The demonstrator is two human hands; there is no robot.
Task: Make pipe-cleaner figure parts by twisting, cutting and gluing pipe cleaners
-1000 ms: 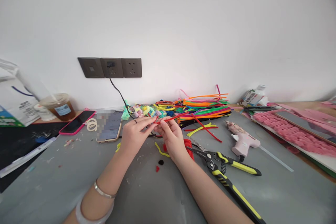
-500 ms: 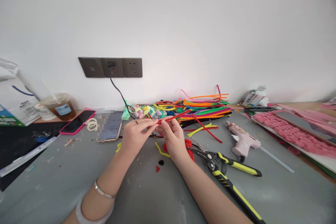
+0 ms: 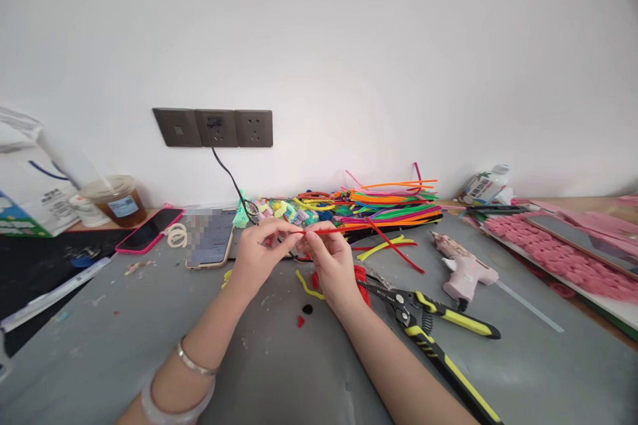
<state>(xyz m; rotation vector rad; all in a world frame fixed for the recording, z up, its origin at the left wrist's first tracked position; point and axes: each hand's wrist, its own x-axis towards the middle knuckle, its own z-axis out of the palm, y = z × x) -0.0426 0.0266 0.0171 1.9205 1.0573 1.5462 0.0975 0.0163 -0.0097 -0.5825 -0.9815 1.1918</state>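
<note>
Between my hands runs a red pipe cleaner (image 3: 326,231), held nearly level above the mat. My left hand (image 3: 262,249) pinches it near one end, thumb against fingertips. My right hand (image 3: 329,259) grips it right beside the left fingertips, and a free length sticks out to the right. Partly hidden behind my right wrist is a red coiled bundle (image 3: 361,284). A short yellow pipe cleaner piece (image 3: 309,287) lies under my hands, with a black pompom-like bit (image 3: 308,309) and a small red scrap (image 3: 300,321) nearer to me.
Wire strippers (image 3: 423,312) lie spread at the right, beside a glue gun (image 3: 463,269). A pile of coloured pipe cleaners (image 3: 393,202) is against the wall. Two phones (image 3: 212,239) and a drink cup (image 3: 117,200) stand left. Pink knitted material (image 3: 563,242) lies far right.
The red pipe cleaner has swung from slanting up to the right to nearly level. My left fingers have shifted their pinch slightly; the camera view has moved a little.
</note>
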